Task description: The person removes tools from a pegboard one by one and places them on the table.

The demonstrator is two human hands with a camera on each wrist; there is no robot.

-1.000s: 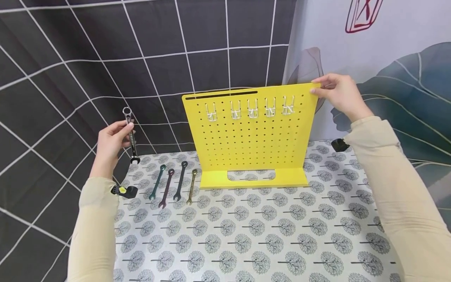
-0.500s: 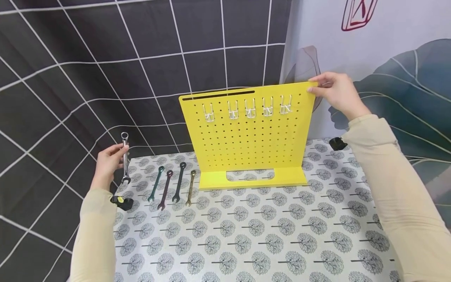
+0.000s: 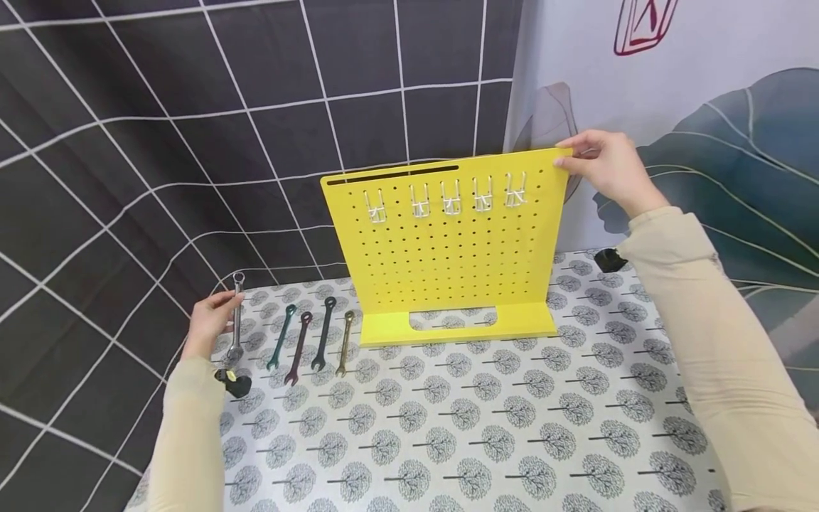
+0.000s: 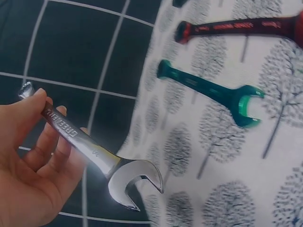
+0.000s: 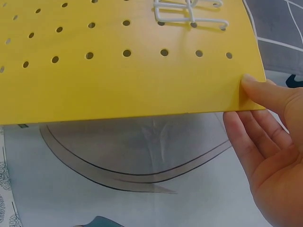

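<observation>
The left hand's (image 3: 210, 323) fingers (image 4: 47, 142) curl round the shank of a silver wrench (image 3: 236, 316), with the thumb laid along its top near the ring end. The wrench's long axis runs almost straight away from the person in the head view: ring end up and far, toward the dark checked cloth (image 3: 128, 142), open jaw end down and near, just over the table's (image 3: 448, 441) left edge. In the left wrist view the open jaw sits at the lower right, clear of the tree-patterned cover.

Just to its right four more wrenches lie flat in a row, roughly parallel to it: a green wrench (image 3: 281, 337), a dark red wrench (image 3: 298, 347), a dark wrench (image 3: 323, 333) and a brass-coloured wrench (image 3: 345, 341). A black clip (image 3: 235, 382) grips the table edge near the left wrist.

The right hand (image 3: 608, 171) pinches the top right corner of a yellow pegboard (image 3: 448, 263), thumb on the front face, fingers straight behind it. The board stands upright on its foot, with five white wire hooks (image 3: 448, 198) in a row near its top.
</observation>
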